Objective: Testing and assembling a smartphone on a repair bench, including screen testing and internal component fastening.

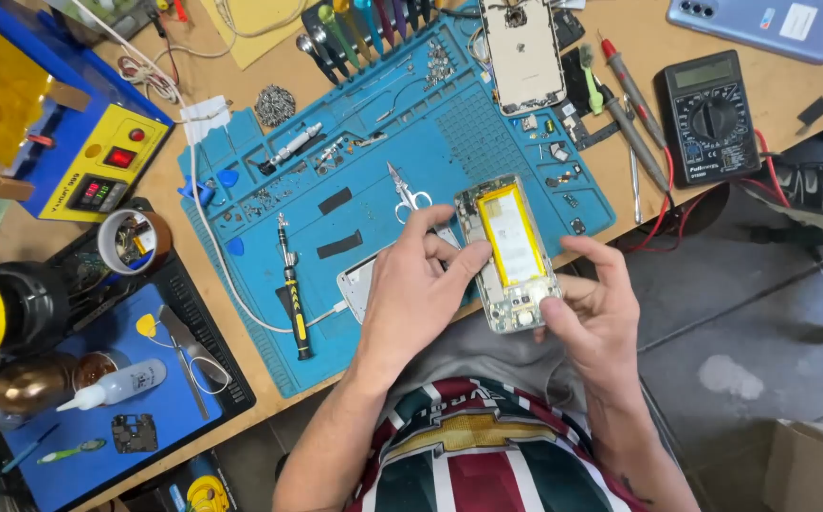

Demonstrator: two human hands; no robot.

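Fingers of the left hand curl in and pinch the left long edge of an opened phone, while the right hand holds its bottom corner, with the thumb pressed on the lower end. Both hands are closed on the phone, and it sits up off the blue work mat, just over the near edge of the bench and above the person's lap. The phone has its back off, so a yellow battery shows in the middle of a pale frame. It looks light and thin, and stiff enough to hold by its sides, but I think it is easy to hurt. The battery is soft and should not be poked or bent, and the small parts at the bottom end are bare. The safe places to hold are the long side edges and the corners, as the hands do now. Both wrists bend inward, the forearms come up from the body, and the palms face each other across the phone. Small scissors lie on the mat just beside the left fingers, and a screwdriver lies well to the left.
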